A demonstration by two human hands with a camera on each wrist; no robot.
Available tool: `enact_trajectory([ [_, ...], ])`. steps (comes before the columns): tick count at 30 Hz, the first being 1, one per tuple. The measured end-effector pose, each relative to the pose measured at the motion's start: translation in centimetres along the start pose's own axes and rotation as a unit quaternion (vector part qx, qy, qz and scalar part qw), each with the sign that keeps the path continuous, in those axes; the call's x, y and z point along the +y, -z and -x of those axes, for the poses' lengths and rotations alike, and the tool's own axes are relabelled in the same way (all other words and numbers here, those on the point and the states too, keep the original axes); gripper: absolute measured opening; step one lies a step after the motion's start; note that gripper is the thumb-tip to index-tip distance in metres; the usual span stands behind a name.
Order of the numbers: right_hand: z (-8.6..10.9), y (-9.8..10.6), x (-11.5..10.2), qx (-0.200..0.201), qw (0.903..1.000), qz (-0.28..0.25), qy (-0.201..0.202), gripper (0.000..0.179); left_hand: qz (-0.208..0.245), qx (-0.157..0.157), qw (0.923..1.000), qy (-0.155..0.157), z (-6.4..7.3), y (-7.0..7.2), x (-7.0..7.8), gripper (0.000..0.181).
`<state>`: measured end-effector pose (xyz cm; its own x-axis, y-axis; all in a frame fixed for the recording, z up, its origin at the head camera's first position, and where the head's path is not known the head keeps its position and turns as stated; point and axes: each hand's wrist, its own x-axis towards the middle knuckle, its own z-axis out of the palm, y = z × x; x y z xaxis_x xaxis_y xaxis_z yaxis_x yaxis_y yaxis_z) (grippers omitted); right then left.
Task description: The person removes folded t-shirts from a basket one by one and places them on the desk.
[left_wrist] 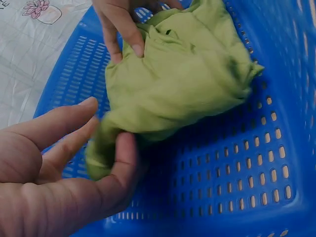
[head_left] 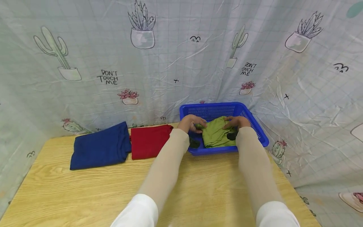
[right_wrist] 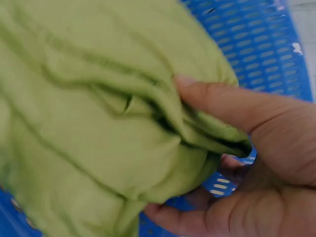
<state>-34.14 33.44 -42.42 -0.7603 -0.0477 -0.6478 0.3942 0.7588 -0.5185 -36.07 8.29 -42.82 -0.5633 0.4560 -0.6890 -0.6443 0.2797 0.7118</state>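
Observation:
A folded green cloth (head_left: pixel 216 134) with loose wrinkles lies inside the blue plastic basket (head_left: pixel 261 136). At its left edge my left hand (left_wrist: pixel 59 173) holds a turned-up flap between curled fingers and thumb. On the opposite edge, my right hand (right_wrist: pixel 266 148) grips the bunched folds, its thumb on top and the other fingers partly hidden underneath. Both hands reach over the basket's near rim.
Left of the basket, a folded red cloth (head_left: pixel 148 142) and a folded dark blue cloth (head_left: pixel 99 146) lie side by side on the wooden table (head_left: pixel 85 195). Behind them hangs a printed curtain (head_left: pixel 175 56), close to the basket's back and right sides.

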Motion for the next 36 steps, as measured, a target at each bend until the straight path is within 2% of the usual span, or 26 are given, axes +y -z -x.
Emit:
enact_trajectory([
  [5,-0.7,0.0,0.2,0.009,0.9998,0.018,-0.007,0.072,-0.073,-0.016,0.9972,-0.005,-0.3,-0.4,0.0,0.051],
  [8,-1.0,-0.1,0.4,0.021,0.9996,0.017,0.000,0.067,-0.075,-0.018,0.9970,0.001,-0.3,-0.5,0.0,0.051],
  [12,-0.9,-0.3,0.6,0.018,0.9996,-0.017,0.012,0.060,-0.064,-0.027,0.9975,-0.011,-0.6,-0.6,-0.1,0.053],
  [17,-1.0,-0.5,0.8,-0.001,0.9962,-0.082,0.030,0.061,-0.089,-0.014,0.9950,-0.044,-0.7,-0.3,-0.2,0.052],
  [20,-1.2,-0.5,1.0,-0.021,0.9879,-0.146,0.048,0.066,-0.114,0.003,0.9916,-0.062,-0.6,-0.1,-0.2,0.053],
  [23,-1.3,-0.3,1.1,-0.037,0.9695,-0.230,0.076,0.061,-0.124,0.022,0.9895,-0.071,-0.5,-0.1,-0.1,0.052],
  [25,-1.2,-0.2,1.2,-0.049,0.9537,-0.281,0.095,0.051,-0.111,0.035,0.9908,-0.068,-0.4,-0.2,-0.1,0.047],
  [27,-1.1,-0.1,1.2,-0.059,0.9455,-0.299,0.115,0.041,-0.078,0.043,0.9943,-0.059,-0.3,-0.2,-0.1,0.042],
  [29,-0.9,0.0,1.2,-0.069,0.9418,-0.303,0.129,0.037,-0.055,0.059,0.9951,-0.056,-0.3,-0.2,-0.2,0.039],
  [31,-0.9,0.1,1.1,-0.082,0.9419,-0.294,0.141,0.040,-0.046,0.078,0.9936,-0.067,-0.4,-0.2,-0.4,0.036],
  [36,-0.8,0.4,1.2,-0.096,0.9441,-0.272,0.159,0.050,-0.051,0.134,0.9819,-0.123,-1.0,-0.5,-0.8,0.030],
])
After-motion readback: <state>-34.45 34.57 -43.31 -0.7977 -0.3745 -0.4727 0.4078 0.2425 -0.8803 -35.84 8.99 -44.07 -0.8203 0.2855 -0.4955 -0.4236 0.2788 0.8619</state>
